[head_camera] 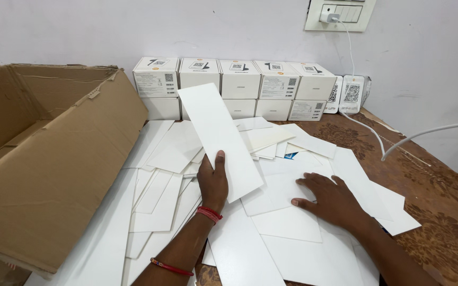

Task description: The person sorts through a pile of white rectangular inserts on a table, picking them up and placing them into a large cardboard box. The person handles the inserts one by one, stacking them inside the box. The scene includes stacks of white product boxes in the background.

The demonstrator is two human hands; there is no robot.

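Note:
My left hand (pixel 213 182) holds up a long white card strip (pixel 218 137), thumb on its face, tilted above the pile. Red threads circle that wrist and forearm. My right hand (pixel 327 198) lies flat with fingers spread on a white sheet (pixel 287 220) to the right. Both hands are over a loose heap of white flat sheets (pixel 165 153) covering the brown patterned table (pixel 436 196).
A large open cardboard box (pixel 54 169) lies on its side at the left. Two rows of small white boxes (pixel 239 79) stand against the back wall. A white cable (pixel 425 132) runs from a wall socket plate (pixel 340 13) across the right side.

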